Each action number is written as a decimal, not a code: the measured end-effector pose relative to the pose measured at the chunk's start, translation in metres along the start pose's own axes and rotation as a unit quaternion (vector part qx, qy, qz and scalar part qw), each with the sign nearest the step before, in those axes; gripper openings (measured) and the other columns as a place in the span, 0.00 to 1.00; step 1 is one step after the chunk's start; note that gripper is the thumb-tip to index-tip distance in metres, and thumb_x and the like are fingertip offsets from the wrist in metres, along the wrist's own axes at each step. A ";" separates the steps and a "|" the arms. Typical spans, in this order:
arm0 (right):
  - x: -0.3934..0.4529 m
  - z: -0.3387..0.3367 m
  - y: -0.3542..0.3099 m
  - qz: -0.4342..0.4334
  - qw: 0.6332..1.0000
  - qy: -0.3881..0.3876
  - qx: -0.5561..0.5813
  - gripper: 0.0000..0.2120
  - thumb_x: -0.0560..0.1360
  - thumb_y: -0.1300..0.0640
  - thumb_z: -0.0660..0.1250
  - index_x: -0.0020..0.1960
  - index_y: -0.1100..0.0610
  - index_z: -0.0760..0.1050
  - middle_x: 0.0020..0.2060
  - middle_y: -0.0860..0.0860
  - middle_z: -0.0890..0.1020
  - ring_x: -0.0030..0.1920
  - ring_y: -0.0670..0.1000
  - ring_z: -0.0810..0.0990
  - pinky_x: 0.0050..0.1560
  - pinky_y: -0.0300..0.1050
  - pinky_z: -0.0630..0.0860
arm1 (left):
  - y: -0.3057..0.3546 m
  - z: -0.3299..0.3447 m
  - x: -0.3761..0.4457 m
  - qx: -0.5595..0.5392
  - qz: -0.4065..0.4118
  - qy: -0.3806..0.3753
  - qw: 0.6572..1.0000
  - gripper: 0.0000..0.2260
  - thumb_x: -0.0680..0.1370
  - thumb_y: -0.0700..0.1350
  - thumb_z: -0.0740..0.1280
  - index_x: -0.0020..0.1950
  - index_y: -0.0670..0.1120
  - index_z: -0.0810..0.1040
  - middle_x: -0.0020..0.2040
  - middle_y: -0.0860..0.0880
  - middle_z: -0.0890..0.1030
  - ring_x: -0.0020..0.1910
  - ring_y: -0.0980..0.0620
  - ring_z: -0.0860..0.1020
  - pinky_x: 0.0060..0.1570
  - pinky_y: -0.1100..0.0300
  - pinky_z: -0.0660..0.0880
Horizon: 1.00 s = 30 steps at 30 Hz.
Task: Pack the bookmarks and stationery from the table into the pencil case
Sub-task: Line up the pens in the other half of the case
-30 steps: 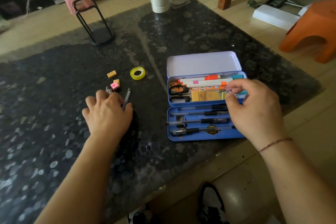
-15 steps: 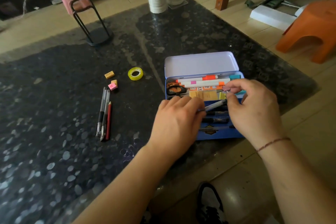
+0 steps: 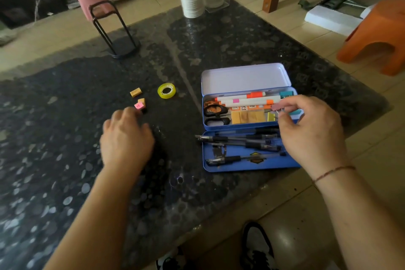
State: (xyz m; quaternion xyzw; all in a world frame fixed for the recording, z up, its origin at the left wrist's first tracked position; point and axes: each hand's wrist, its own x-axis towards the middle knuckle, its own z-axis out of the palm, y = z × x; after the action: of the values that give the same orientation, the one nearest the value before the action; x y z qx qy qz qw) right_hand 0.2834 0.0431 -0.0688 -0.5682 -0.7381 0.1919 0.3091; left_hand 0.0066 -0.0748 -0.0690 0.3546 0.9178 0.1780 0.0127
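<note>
**Head view: pencil case open, both hands at work**

Head view: the blue pencil case [image 3: 252, 160] lies open on the dark speckled worktop [image 3: 65, 160], lid up. Its upper tray holds markers [image 3: 249, 101], scissors [image 3: 215, 114] and tan bookmarks [image 3: 247, 117]; the lower tray carries black pens [image 3: 238, 141]. The right hand [image 3: 313, 131] hovers over the case's right end, its fingers curled and pinching a small pink clip [image 3: 276, 107]. The left hand [image 3: 126, 140], blurred, sits over the worktop left of the case; I cannot tell whether its fingers grip anything. Near it lie small erasers [image 3: 138, 99] and a yellow tape roll [image 3: 166, 91].
</note>
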 end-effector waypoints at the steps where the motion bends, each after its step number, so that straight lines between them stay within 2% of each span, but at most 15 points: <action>1: 0.000 0.001 -0.001 -0.003 1.000 0.002 0.001 0.05 0.75 0.57 0.67 0.50 0.51 0.78 0.52 0.49 0.79 0.49 0.44 0.76 0.36 0.41 0.80 | -0.009 -0.003 0.004 0.001 -0.031 -0.011 0.999 0.14 0.76 0.45 0.64 0.62 0.45 0.74 0.58 0.41 0.77 0.58 0.38 0.73 0.53 0.46 0.71; 4: 0.001 0.002 -0.002 -0.012 1.000 0.007 0.000 0.06 0.74 0.57 0.68 0.51 0.52 0.78 0.51 0.49 0.80 0.48 0.43 0.75 0.35 0.36 0.76 | -0.022 -0.006 0.013 0.011 -0.064 -0.038 0.997 0.13 0.77 0.49 0.65 0.59 0.45 0.75 0.54 0.42 0.78 0.53 0.41 0.75 0.45 0.50 0.70; 8: 0.000 0.002 -0.002 -0.016 1.000 0.003 -0.003 0.06 0.74 0.58 0.68 0.51 0.53 0.78 0.51 0.49 0.80 0.49 0.44 0.77 0.34 0.30 0.69 | -0.023 -0.009 0.018 0.015 -0.083 -0.068 0.994 0.13 0.76 0.53 0.66 0.57 0.47 0.76 0.51 0.44 0.80 0.49 0.41 0.77 0.43 0.52 0.72; 11: -0.001 0.003 -0.002 -0.021 1.000 0.003 -0.003 0.07 0.74 0.58 0.68 0.52 0.53 0.79 0.51 0.49 0.80 0.49 0.44 0.77 0.34 0.29 0.69 | -0.021 -0.009 0.023 0.006 -0.091 -0.096 0.991 0.10 0.75 0.51 0.68 0.51 0.47 0.81 0.40 0.47 0.79 0.39 0.48 0.73 0.40 0.54 0.69; 13: 0.000 0.003 -0.002 -0.023 1.000 0.004 0.001 0.07 0.74 0.58 0.68 0.52 0.54 0.78 0.52 0.49 0.80 0.49 0.44 0.76 0.35 0.29 0.69 | -0.019 -0.009 0.023 0.001 -0.092 -0.108 0.990 0.07 0.75 0.50 0.68 0.47 0.47 0.81 0.35 0.50 0.75 0.36 0.49 0.72 0.40 0.54 0.70; 14: 0.000 0.003 -0.002 -0.024 1.000 0.004 0.002 0.07 0.74 0.58 0.68 0.52 0.54 0.78 0.52 0.49 0.80 0.49 0.44 0.76 0.35 0.29 0.70 | -0.018 -0.008 0.023 0.002 -0.090 -0.111 0.990 0.07 0.76 0.50 0.67 0.47 0.47 0.81 0.35 0.49 0.76 0.38 0.47 0.74 0.41 0.54 0.70; 16: 0.000 0.003 -0.001 -0.026 1.000 0.005 0.005 0.07 0.74 0.58 0.69 0.52 0.53 0.78 0.52 0.49 0.80 0.49 0.43 0.76 0.35 0.30 0.70 | -0.019 -0.005 0.023 0.011 -0.080 -0.103 0.991 0.08 0.77 0.48 0.65 0.50 0.45 0.80 0.43 0.43 0.80 0.45 0.42 0.76 0.44 0.53 0.72; 19: 0.000 0.002 0.000 -0.022 1.000 0.006 0.003 0.06 0.74 0.57 0.68 0.51 0.53 0.78 0.52 0.49 0.80 0.49 0.42 0.75 0.35 0.32 0.73 | -0.015 -0.011 0.021 0.025 -0.062 -0.061 0.996 0.10 0.79 0.45 0.58 0.55 0.42 0.76 0.52 0.37 0.79 0.47 0.40 0.74 0.45 0.50 0.69; 21: 0.000 0.001 -0.001 -0.025 1.000 0.010 0.004 0.06 0.74 0.57 0.68 0.51 0.52 0.78 0.51 0.48 0.80 0.47 0.43 0.77 0.35 0.33 0.74 | -0.004 -0.019 0.015 0.031 -0.015 -0.009 0.999 0.10 0.80 0.44 0.57 0.57 0.44 0.74 0.51 0.38 0.79 0.48 0.37 0.75 0.43 0.49 0.69; 23: 0.002 0.000 -0.004 -0.034 0.999 0.015 0.024 0.05 0.75 0.55 0.67 0.51 0.52 0.78 0.47 0.46 0.80 0.42 0.43 0.77 0.34 0.30 0.71 | 0.021 -0.024 -0.002 0.001 0.093 0.043 0.995 0.08 0.80 0.43 0.59 0.57 0.47 0.75 0.49 0.39 0.80 0.46 0.36 0.77 0.40 0.51 0.68; 24: 0.002 -0.001 -0.006 -0.035 0.998 0.015 0.049 0.04 0.76 0.54 0.67 0.50 0.51 0.78 0.45 0.45 0.79 0.39 0.42 0.77 0.34 0.29 0.70 | 0.037 -0.023 -0.014 -0.030 0.161 0.045 0.985 0.08 0.79 0.42 0.61 0.57 0.48 0.75 0.48 0.40 0.80 0.45 0.37 0.77 0.39 0.52 0.68; 27: 0.003 -0.005 -0.012 -0.018 0.991 0.006 0.131 0.05 0.78 0.48 0.63 0.47 0.48 0.77 0.39 0.39 0.78 0.39 0.34 0.77 0.33 0.23 0.71 | 0.083 -0.006 -0.057 -0.103 0.326 -0.058 0.938 0.11 0.78 0.43 0.64 0.60 0.52 0.76 0.52 0.48 0.79 0.46 0.45 0.78 0.41 0.52 0.76; 30: 0.003 -0.007 -0.008 0.006 0.990 0.005 0.143 0.08 0.78 0.47 0.62 0.47 0.50 0.77 0.41 0.44 0.82 0.41 0.35 0.78 0.33 0.22 0.71 | 0.103 0.018 -0.077 -0.103 0.395 -0.118 0.905 0.15 0.77 0.45 0.67 0.63 0.49 0.76 0.54 0.48 0.78 0.51 0.43 0.77 0.44 0.47 0.77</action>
State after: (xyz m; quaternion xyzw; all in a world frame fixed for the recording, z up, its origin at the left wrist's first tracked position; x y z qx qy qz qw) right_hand 0.2814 0.0436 -0.0579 -0.5239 -0.6978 0.2943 0.3898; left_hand 0.1333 -0.0487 -0.0587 0.7030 0.6714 0.2186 0.0857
